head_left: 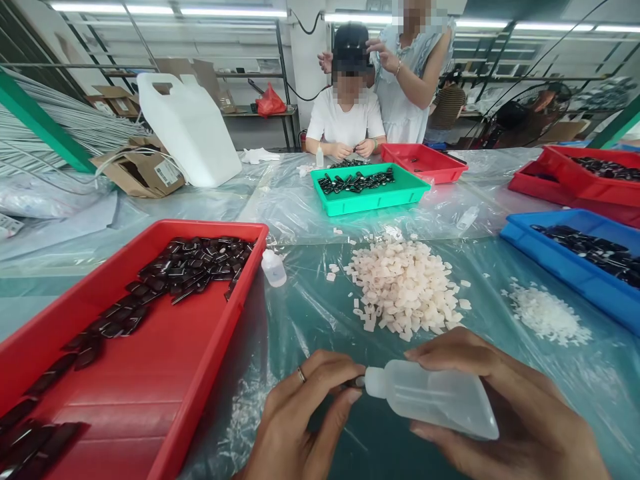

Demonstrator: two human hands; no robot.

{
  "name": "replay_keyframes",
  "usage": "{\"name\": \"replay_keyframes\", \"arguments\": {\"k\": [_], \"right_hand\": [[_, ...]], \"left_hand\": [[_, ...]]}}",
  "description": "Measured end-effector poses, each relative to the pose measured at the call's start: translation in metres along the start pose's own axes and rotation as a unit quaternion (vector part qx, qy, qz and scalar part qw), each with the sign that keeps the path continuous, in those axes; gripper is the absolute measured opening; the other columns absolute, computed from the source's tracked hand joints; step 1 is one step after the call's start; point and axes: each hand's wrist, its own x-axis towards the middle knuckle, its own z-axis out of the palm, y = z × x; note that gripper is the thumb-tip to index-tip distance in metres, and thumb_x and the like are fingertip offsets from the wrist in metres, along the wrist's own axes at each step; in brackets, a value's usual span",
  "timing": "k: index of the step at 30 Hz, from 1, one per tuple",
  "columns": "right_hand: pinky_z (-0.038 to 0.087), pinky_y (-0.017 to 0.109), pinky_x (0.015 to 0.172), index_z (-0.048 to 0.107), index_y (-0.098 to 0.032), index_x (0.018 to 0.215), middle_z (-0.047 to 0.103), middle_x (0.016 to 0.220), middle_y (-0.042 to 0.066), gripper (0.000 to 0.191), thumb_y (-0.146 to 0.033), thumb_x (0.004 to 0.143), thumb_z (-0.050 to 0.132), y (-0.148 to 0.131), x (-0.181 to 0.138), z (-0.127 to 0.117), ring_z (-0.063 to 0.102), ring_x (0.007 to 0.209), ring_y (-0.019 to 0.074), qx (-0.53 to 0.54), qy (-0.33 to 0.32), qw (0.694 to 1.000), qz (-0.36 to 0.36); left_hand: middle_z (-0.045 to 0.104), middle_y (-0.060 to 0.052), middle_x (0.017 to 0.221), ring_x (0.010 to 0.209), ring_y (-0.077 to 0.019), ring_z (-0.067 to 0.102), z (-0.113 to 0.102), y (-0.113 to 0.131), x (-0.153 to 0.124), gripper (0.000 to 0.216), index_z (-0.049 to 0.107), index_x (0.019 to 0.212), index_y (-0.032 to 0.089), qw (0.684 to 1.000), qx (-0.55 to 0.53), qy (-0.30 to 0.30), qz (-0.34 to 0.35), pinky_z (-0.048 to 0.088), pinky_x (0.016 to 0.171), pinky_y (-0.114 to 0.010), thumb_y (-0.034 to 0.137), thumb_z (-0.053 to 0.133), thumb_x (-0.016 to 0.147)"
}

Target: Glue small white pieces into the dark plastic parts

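Head view, with clock directions read as on a dial centred on the translucent bottle [433, 397], 12 being away from the wearer. That bottle lies tilted in the right hand [535, 407], its capped end pointing to 9 o'clock and its broad base to between 3 and 4. The right hand is curled partway, thumb and fingers pressing on opposite sides of the body. At 9 o'clock the left hand [307, 413] is nearly closed, its thumb and fingertips pinching a small dark piece [356, 382] right at the bottle's cap; fingers hide most of the piece, and whether cap and piece touch I cannot tell.

Both hands are above the sheeted counter [310, 307]. At 12 o'clock the near edge of the pale heap [407, 283] comes close to the right hand. A smaller white pile [547, 313] lies at 2, with the blue tray [575, 273] past it. At 9 the side wall of the red tray [145, 380] stands near the left hand, a strip of sheeting between them. The small bottle [274, 270] is at 10, just beside that tray. Wider open sheeting runs from the left hand towards 11.
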Motion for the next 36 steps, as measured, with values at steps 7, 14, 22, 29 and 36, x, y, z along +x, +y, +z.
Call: {"name": "replay_keyframes", "arguments": {"k": [7,14,22,29,36], "right_hand": [[0.061,0.019,0.071,0.055,-0.028,0.117,0.071,0.107,0.001,0.042,-0.013,0.083,0.075,0.001,-0.003,0.002,0.073,0.088,0.0154,0.011,-0.023,1.0,0.004],[0.061,0.019,0.079,0.057,-0.032,0.121,0.072,0.11,-0.002,0.045,-0.015,0.084,0.073,0.0,0.0,-0.004,0.073,0.096,0.0147,0.01,-0.038,0.999,0.023],[0.065,0.028,0.073,0.072,-0.027,0.113,0.077,0.098,0.006,0.037,-0.025,0.077,0.079,-0.003,0.004,-0.002,0.077,0.092,0.0257,-0.016,0.021,0.997,0.07],[0.065,0.029,0.075,0.073,-0.026,0.114,0.076,0.096,0.006,0.038,-0.033,0.077,0.081,-0.007,0.004,0.004,0.076,0.094,0.0264,-0.014,0.045,0.995,0.091],[0.063,0.02,0.077,0.052,-0.03,0.125,0.069,0.114,0.004,0.045,-0.015,0.087,0.071,0.005,-0.012,-0.009,0.073,0.101,0.0177,-0.007,-0.057,0.998,0.024]], "left_hand": [[0.068,-0.001,0.107,0.094,-0.0095,0.067,-0.003,-0.001,0.001,0.035,0.061,0.121,0.022,1.0,0.012,-0.01,0.016,0.05,0.085,-0.014,-0.002,0.055,0.096],[0.07,-0.002,0.11,0.1,-0.0099,0.069,-0.003,-0.002,0.002,0.036,0.062,0.122,0.021,0.999,0.027,-0.01,0.037,0.05,0.09,-0.013,-0.003,0.056,0.095],[0.07,-0.004,0.109,0.099,-0.0107,0.07,-0.002,-0.001,0.003,0.039,0.063,0.121,0.021,0.998,0.031,-0.002,0.049,0.051,0.089,-0.013,-0.005,0.054,0.093],[0.071,-0.004,0.109,0.097,-0.0111,0.071,-0.003,0.0,0.003,0.036,0.063,0.12,0.02,0.998,0.031,-0.004,0.049,0.052,0.087,-0.014,-0.003,0.055,0.094],[0.07,-0.002,0.111,0.1,-0.0111,0.07,-0.004,-0.001,0.001,0.038,0.061,0.123,0.023,0.998,0.047,-0.015,0.034,0.052,0.09,-0.015,-0.002,0.058,0.094]]}}
